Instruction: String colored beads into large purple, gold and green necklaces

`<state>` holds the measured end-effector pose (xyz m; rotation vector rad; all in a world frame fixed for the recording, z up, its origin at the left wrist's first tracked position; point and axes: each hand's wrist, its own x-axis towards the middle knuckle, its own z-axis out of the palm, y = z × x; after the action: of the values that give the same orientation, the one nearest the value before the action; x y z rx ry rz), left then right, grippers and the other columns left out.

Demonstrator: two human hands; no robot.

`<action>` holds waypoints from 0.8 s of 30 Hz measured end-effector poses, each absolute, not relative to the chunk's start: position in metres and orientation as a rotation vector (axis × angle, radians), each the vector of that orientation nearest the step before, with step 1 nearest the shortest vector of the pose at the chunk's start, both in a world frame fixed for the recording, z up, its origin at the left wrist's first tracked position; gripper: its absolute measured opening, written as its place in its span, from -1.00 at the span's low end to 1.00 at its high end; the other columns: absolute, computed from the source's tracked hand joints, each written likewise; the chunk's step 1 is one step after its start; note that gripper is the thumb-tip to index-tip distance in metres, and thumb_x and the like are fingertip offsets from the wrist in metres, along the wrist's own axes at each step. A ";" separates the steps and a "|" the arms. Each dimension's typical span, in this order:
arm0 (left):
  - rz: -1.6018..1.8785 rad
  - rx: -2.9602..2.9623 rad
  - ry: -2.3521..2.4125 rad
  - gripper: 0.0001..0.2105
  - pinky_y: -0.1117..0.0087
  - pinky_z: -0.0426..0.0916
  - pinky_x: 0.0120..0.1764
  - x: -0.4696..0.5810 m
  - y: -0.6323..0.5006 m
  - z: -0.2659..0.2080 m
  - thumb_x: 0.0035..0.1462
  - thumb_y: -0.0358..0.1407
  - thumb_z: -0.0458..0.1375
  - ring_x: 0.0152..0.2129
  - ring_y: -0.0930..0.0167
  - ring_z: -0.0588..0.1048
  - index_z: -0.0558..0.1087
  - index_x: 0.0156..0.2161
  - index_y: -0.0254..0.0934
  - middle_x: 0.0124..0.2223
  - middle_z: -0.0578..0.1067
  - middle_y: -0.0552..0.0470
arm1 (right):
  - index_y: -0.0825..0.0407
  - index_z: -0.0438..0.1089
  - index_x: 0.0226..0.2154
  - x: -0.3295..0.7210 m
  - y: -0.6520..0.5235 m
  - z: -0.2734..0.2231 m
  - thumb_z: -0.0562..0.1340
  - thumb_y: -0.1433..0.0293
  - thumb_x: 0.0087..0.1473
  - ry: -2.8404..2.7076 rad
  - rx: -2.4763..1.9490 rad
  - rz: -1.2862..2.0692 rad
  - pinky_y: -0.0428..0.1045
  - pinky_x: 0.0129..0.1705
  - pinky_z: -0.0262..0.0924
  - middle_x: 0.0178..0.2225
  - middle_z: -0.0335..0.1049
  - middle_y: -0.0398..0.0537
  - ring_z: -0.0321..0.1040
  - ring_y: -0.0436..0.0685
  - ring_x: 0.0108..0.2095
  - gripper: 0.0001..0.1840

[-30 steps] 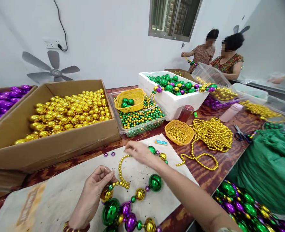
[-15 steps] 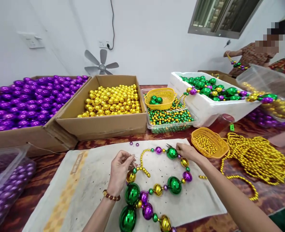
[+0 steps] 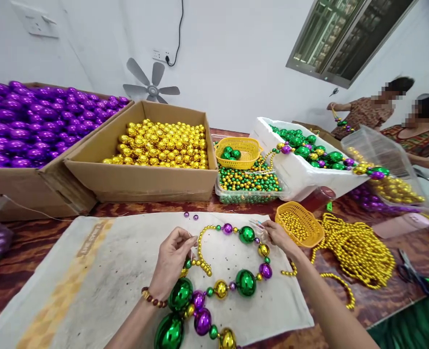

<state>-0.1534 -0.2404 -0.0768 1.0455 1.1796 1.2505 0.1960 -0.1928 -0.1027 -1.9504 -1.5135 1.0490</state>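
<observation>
A bead necklace [image 3: 245, 283] of large green, purple and gold beads lies in a loop on a pale cloth [image 3: 127, 281]. At the loop's left side, my left hand [image 3: 174, 257] is closed in a pinch on a white string [image 3: 191, 251], beside a short run of small gold beads [image 3: 204, 265]. My right hand [image 3: 278, 236] is closed at the upper right of the loop, near a large green bead [image 3: 247, 234]. From its fingers sticks a thin, pointed metal tool [image 3: 257, 223], whose kind I cannot make out.
Behind the cloth stand boxes of purple balls [image 3: 29, 123] and gold balls [image 3: 160, 148], and a foam box [image 3: 294, 179] of green ones. At right are a yellow basket [image 3: 318, 237], gold bead strands [image 3: 360, 252] and scissors [image 3: 410, 271]. Two people work beyond.
The view has turned and tilted, so more of the right side shows. My left hand keeps its pinch at the string. The tool at my right hand now looks brighter and differently angled.
</observation>
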 end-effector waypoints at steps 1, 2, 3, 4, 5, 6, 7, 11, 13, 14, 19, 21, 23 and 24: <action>1.251 1.030 1.168 -0.77 0.54 0.26 -0.60 -0.154 -0.240 -0.077 -0.02 -0.24 0.26 -0.68 0.55 0.35 0.28 -0.42 -0.26 -0.49 0.45 0.15 | 0.07 0.33 -0.30 0.195 -0.193 -0.098 0.06 0.19 0.01 -1.479 -1.948 1.029 -0.12 -0.61 -0.11 -0.64 0.08 -0.23 0.00 -0.05 -0.65 -0.67; 1.251 1.017 1.159 -0.77 0.53 0.27 -0.60 -0.154 -0.240 -0.077 -0.02 -0.23 0.26 -0.69 0.55 0.35 0.28 -0.42 -0.26 -0.49 0.45 0.15 | 0.07 0.34 -0.24 0.191 -0.194 -0.092 0.04 0.14 0.04 -1.449 -1.946 1.012 -0.13 -0.61 -0.13 -0.64 0.06 -0.24 -0.03 -0.05 -0.65 -0.62; 1.251 1.008 1.152 -0.76 0.53 0.27 -0.60 -0.154 -0.240 -0.077 -0.02 -0.22 0.26 -0.69 0.55 0.35 0.27 -0.42 -0.26 -0.49 0.45 0.15 | 0.07 0.34 -0.21 0.185 -0.196 -0.085 0.02 0.10 0.07 -1.436 -1.932 1.009 -0.13 -0.61 -0.15 -0.63 0.05 -0.24 -0.05 -0.05 -0.65 -0.57; 1.249 1.003 1.147 -0.76 0.53 0.26 -0.61 -0.154 -0.240 -0.077 -0.02 -0.21 0.26 -0.69 0.55 0.34 0.27 -0.42 -0.26 -0.50 0.45 0.14 | 0.06 0.35 -0.19 0.177 -0.198 -0.077 0.00 0.05 0.09 -1.448 -1.898 1.026 -0.13 -0.60 -0.15 -0.61 0.07 -0.23 -0.04 -0.05 -0.64 -0.52; 1.248 1.001 1.145 -0.75 0.53 0.25 -0.61 -0.154 -0.240 -0.077 -0.01 -0.21 0.26 -0.69 0.55 0.34 0.27 -0.42 -0.26 -0.50 0.45 0.14 | 0.06 0.36 -0.20 0.166 -0.201 -0.069 0.01 0.02 0.11 -1.489 -1.837 1.063 -0.12 -0.58 -0.13 -0.58 0.11 -0.21 -0.02 -0.05 -0.62 -0.50; 1.246 1.003 1.144 -0.75 0.53 0.25 -0.61 -0.153 -0.240 -0.077 0.00 -0.20 0.25 -0.69 0.54 0.35 0.27 -0.41 -0.26 -0.50 0.45 0.14 | 0.06 0.38 -0.21 0.154 -0.204 -0.060 0.02 0.00 0.12 -1.559 -1.746 1.125 -0.12 -0.56 -0.09 -0.54 0.16 -0.18 0.02 -0.04 -0.58 -0.50; 1.241 1.007 1.145 -0.75 0.53 0.24 -0.60 -0.153 -0.240 -0.077 0.01 -0.19 0.24 -0.68 0.54 0.35 0.26 -0.41 -0.26 -0.50 0.45 0.14 | 0.06 0.39 -0.23 0.141 -0.209 -0.051 0.06 0.00 0.12 -1.649 -1.631 1.206 -0.11 -0.51 -0.05 -0.49 0.22 -0.15 0.07 -0.03 -0.54 -0.51; 1.223 1.050 1.169 -0.77 0.53 0.24 -0.58 -0.151 -0.244 -0.074 0.05 -0.19 0.22 -0.64 0.53 0.37 0.26 -0.41 -0.26 -0.49 0.46 0.12 | 0.04 0.42 -0.19 0.093 -0.224 -0.021 0.19 0.07 0.10 -1.970 -1.243 1.562 -0.12 -0.37 0.04 -0.32 0.32 -0.12 0.17 -0.01 -0.38 -0.60; 1.229 1.087 1.188 -0.78 0.53 0.24 -0.54 -0.150 -0.247 -0.072 0.06 -0.20 0.21 -0.59 0.52 0.38 0.28 -0.41 -0.26 -0.48 0.45 0.12 | 0.04 0.43 -0.17 0.078 -0.226 -0.015 0.20 0.09 0.10 -2.087 -1.158 1.672 -0.13 -0.36 0.04 -0.33 0.32 -0.13 0.17 -0.02 -0.37 -0.60; 1.236 1.105 1.196 -0.79 0.54 0.24 -0.53 -0.150 -0.248 -0.070 0.07 -0.21 0.21 -0.57 0.52 0.38 0.28 -0.42 -0.27 -0.48 0.44 0.12 | 0.05 0.44 -0.18 0.073 -0.225 -0.015 0.20 0.09 0.11 -2.129 -1.136 1.711 -0.13 -0.37 0.02 -0.36 0.32 -0.14 0.16 -0.02 -0.39 -0.60; 1.255 1.138 1.176 -0.79 0.54 0.25 -0.50 -0.150 -0.250 -0.068 0.09 -0.23 0.20 -0.55 0.52 0.38 0.29 -0.43 -0.27 -0.49 0.42 0.14 | 0.05 0.49 -0.19 0.061 -0.218 -0.023 0.19 0.09 0.12 -2.112 -1.148 1.843 -0.14 -0.43 -0.04 -0.42 0.32 -0.15 0.11 -0.05 -0.45 -0.59; 1.247 1.119 1.140 -0.80 0.53 0.26 -0.51 -0.149 -0.250 -0.069 0.09 -0.22 0.20 -0.57 0.52 0.38 0.28 -0.41 -0.27 -0.48 0.43 0.13 | 0.05 0.51 -0.19 0.058 -0.217 -0.025 0.21 0.11 0.10 -2.097 -1.151 1.856 -0.13 -0.42 -0.03 -0.42 0.33 -0.14 0.11 -0.04 -0.44 -0.61; 1.241 1.098 1.120 -0.79 0.53 0.25 -0.55 -0.149 -0.250 -0.070 0.09 -0.21 0.19 -0.61 0.53 0.37 0.28 -0.39 -0.26 -0.47 0.44 0.14 | 0.06 0.52 -0.21 0.055 -0.218 -0.024 0.23 0.12 0.09 -2.100 -1.145 1.866 -0.13 -0.42 -0.03 -0.44 0.33 -0.14 0.10 -0.04 -0.44 -0.62; 1.242 1.091 1.117 -0.79 0.53 0.25 -0.57 -0.148 -0.250 -0.070 0.09 -0.21 0.20 -0.63 0.53 0.37 0.27 -0.39 -0.26 -0.47 0.44 0.14 | 0.06 0.53 -0.22 0.053 -0.219 -0.024 0.24 0.12 0.08 -2.098 -1.138 1.870 -0.13 -0.42 -0.03 -0.45 0.33 -0.14 0.10 -0.04 -0.44 -0.62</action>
<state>-0.1482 -0.2504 -0.0701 1.0914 1.1170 1.2421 0.0534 -0.2186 -0.0240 -1.1382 -2.0981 1.8703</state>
